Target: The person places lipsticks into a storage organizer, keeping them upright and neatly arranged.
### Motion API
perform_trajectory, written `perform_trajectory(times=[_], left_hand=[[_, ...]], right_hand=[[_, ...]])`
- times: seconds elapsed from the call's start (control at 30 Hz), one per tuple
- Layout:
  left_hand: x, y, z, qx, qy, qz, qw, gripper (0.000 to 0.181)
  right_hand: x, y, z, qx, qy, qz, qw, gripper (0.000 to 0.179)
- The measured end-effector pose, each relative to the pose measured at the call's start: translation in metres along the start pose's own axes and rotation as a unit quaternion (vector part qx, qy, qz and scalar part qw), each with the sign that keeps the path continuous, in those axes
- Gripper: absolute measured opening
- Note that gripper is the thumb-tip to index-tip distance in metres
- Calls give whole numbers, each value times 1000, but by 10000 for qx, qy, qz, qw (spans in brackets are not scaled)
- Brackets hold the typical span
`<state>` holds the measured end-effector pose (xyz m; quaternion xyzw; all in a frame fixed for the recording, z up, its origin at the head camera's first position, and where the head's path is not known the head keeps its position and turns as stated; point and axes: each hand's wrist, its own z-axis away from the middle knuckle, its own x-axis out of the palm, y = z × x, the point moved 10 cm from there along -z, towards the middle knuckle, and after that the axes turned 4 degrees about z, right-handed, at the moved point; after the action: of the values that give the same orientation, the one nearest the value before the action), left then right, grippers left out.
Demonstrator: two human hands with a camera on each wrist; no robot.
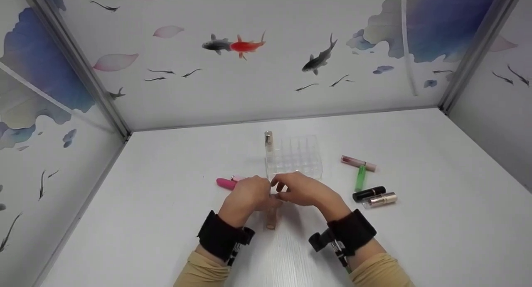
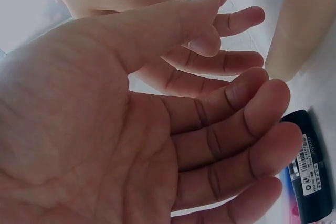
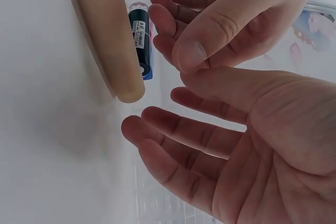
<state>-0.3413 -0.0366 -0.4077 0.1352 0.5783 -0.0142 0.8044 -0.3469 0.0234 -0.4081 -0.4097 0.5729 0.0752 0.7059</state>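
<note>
My left hand (image 1: pixel 251 191) and right hand (image 1: pixel 303 189) meet just in front of a clear compartment organizer (image 1: pixel 295 160). Both wrist views show loosely bent fingers, the left palm (image 2: pixel 105 129) and the right palm (image 3: pixel 283 166) facing inward. The thumbs overlap in the right wrist view, and no object shows between the fingers. Below the hands lies a beige tube (image 1: pixel 271 220), close to the fingertips but not gripped. Beyond it lies a dark tube with a white label (image 3: pixel 140 38). A bright pink item (image 1: pixel 225 183) pokes out left of my left hand, partly hidden.
A gold-capped lipstick (image 1: pixel 268 141) stands in the organizer's far left corner. On the right lie a pink lip gloss tube (image 1: pixel 358 163), a green tube (image 1: pixel 360 178), a black lipstick (image 1: pixel 369 193) and a gold and clear lipstick (image 1: pixel 382 199). Printed panels (image 1: pixel 266 91) enclose the white table.
</note>
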Motion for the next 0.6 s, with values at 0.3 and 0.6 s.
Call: perform_trajectory(times=[0.3,0.6], left_hand=[[-3,5,6,-159,233,-348,9990,42],[9,1,11,-322,57,-471,9984,49]], right_hand=[[4,-2,4,-66,5,-3,10000,25],[11,-5,8,-282,39,289,9992,28]])
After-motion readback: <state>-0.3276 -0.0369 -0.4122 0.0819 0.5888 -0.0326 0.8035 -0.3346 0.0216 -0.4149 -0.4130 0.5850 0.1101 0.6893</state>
